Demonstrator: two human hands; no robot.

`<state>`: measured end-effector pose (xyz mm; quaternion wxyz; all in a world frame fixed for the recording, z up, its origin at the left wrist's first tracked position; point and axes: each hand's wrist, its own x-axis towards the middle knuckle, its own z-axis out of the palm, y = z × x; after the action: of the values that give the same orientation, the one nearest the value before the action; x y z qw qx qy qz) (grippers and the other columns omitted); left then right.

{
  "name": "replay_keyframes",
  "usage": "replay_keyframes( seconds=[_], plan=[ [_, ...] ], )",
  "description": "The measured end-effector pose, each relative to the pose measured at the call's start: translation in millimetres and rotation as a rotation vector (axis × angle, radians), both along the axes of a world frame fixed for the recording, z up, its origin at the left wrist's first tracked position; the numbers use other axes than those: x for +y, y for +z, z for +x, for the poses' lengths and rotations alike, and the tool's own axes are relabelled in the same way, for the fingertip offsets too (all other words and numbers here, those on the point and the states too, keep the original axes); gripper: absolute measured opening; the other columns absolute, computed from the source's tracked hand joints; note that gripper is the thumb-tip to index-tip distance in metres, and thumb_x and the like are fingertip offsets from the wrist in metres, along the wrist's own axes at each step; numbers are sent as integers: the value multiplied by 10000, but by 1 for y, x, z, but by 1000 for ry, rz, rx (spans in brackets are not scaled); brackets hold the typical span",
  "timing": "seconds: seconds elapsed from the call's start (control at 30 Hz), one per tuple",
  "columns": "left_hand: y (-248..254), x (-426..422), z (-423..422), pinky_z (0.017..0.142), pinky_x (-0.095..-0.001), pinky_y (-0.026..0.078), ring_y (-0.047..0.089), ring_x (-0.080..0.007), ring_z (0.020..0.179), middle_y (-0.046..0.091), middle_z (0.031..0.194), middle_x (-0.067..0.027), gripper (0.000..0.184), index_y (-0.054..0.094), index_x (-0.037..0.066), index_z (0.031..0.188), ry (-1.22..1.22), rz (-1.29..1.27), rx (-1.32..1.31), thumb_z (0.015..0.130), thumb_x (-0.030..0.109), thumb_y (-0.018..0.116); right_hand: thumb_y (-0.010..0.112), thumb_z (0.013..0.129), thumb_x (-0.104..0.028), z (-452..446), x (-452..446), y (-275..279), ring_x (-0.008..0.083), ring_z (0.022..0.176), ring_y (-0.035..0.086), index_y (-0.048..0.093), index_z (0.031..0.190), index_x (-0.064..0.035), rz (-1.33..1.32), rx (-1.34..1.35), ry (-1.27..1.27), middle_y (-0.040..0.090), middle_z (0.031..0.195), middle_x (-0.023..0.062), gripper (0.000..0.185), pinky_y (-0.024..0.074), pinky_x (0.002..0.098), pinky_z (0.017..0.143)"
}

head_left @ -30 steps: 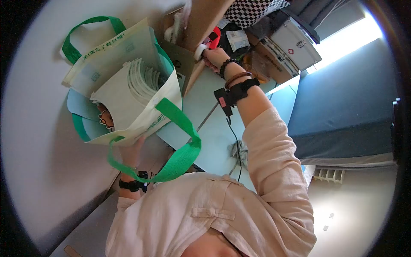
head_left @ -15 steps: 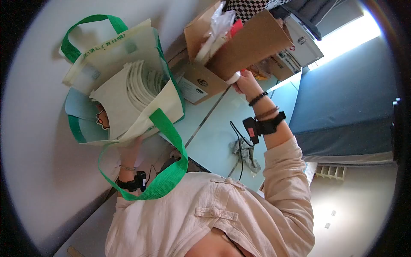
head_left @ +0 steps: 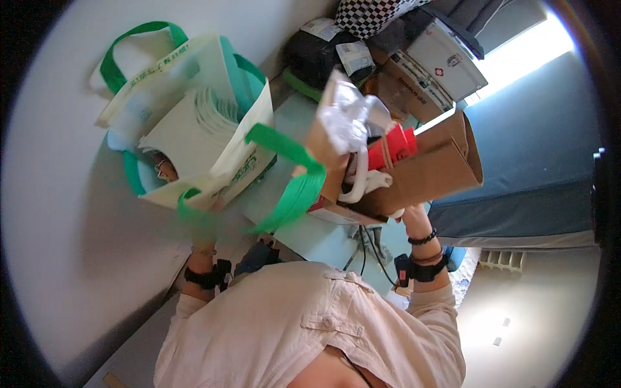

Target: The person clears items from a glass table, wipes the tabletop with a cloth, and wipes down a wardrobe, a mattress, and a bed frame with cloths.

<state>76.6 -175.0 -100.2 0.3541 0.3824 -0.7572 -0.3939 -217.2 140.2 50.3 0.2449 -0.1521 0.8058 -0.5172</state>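
An open cardboard box [head_left: 420,184] is tilted in front of me, its flaps up. My right hand [head_left: 414,218] grips its near right corner, with the fingers partly hidden under the edge. Inside the box lie a red item [head_left: 392,147], crumpled clear plastic [head_left: 352,116] and a white curved piece [head_left: 356,187]. On the left stands a cream fabric tote bag [head_left: 242,155] with green handles, holding a stack of white curved-edged sheets [head_left: 187,132]. My left hand [head_left: 208,223] is at the bag's near lower side; blur and a swinging green strap [head_left: 294,194] hide its fingers.
A pale glass-like tabletop [head_left: 310,242] lies under the box, with black cables [head_left: 369,249] at its near side. Behind are a black bundle with white labels [head_left: 317,55], a checkered bag [head_left: 372,16] and a white case [head_left: 446,58]. A dark curtain-like panel [head_left: 517,155] hangs at right.
The cardboard box has come nearer and to the right, pulled by my right hand, uncovering the black bundle behind it. The tote bag has shifted slightly, and its near strap has swung right.
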Motion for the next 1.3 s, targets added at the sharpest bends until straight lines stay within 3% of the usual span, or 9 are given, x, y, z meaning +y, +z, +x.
replay_keyframes(
  seconds=[0.13, 0.33, 0.57, 0.77, 0.83, 0.9, 0.97, 1.17, 1.3],
  plan=[
    [77, 14, -54, 793, -313, 413, 480, -210, 957, 468, 1076, -123, 468, 369, -22, 1141, -93, 218, 241, 752, 107, 596, 430, 867, -178, 13, 13, 10, 102, 467, 472, 459, 984, 3, -30, -85, 16, 529, 687, 51, 218, 374, 227, 359],
    [26, -14, -164, 955, -434, 261, 306, -401, 1149, 278, 1265, -273, 895, 130, -12, 1311, -45, 37, 276, 665, 256, 689, 424, 848, -125, 7, 13, 4, 123, 510, 507, 503, 918, 8, -114, -104, -46, 554, 720, 76, 170, 403, 224, 388],
    [32, -16, -233, 949, -501, 246, 223, -523, 1131, 209, 1300, -289, 994, 42, -31, 1307, 90, -52, 39, 652, 342, 690, 455, 809, -67, 2, 22, -2, 145, 566, 530, 506, 938, 9, -203, -121, 33, 565, 748, 72, 158, 413, 240, 433],
    [37, 1, -203, 966, -446, 252, 240, -442, 1180, 211, 1321, -253, 974, 52, -37, 1308, 109, -66, 145, 677, 371, 671, 483, 843, -161, -7, 20, 4, 140, 665, 570, 510, 981, -31, -299, -363, 124, 575, 837, 70, 192, 443, 249, 504],
    [50, 62, -171, 977, -389, 245, 274, -329, 1202, 213, 1336, -219, 977, 60, -24, 1316, -10, 63, 286, 675, 379, 677, 411, 856, -285, -16, 23, -24, 206, 927, 453, 422, 1121, -54, -446, -519, 62, 466, 1063, 94, 351, 380, 347, 723],
    [63, 109, -156, 980, -351, 241, 295, -261, 1194, 251, 1327, -178, 935, 125, -8, 1310, -473, 537, 508, 669, 378, 687, 339, 870, -409, -18, 24, -46, 272, 1188, 336, 334, 1260, -76, -593, -688, -7, 358, 1290, 118, 513, 318, 445, 942],
    [83, 138, -147, 975, -332, 257, 331, -227, 1172, 316, 1297, -134, 877, 208, 2, 1287, -913, 777, 697, 668, 394, 690, 360, 862, -406, -2, 12, -53, 264, 1173, 355, 337, 1259, -79, -596, -720, 72, 372, 1282, 105, 515, 338, 433, 920],
    [101, 143, -118, 933, -344, 313, 388, -237, 1118, 398, 1207, -127, 866, 302, 35, 1250, -725, 305, 278, 558, 283, 761, 431, 836, -383, 36, 12, -55, 234, 1098, 419, 347, 1254, -109, -256, -449, 431, 422, 1237, 62, 506, 377, 399, 856],
    [89, 150, -77, 909, -337, 334, 429, -204, 1060, 458, 1156, -90, 773, 381, 18, 1174, -448, 302, 340, 548, 239, 776, 526, 819, -285, 78, 5, -51, 202, 1069, 437, 370, 1232, -139, -281, -797, 242, 442, 1208, 43, 465, 379, 370, 859]
  ],
)
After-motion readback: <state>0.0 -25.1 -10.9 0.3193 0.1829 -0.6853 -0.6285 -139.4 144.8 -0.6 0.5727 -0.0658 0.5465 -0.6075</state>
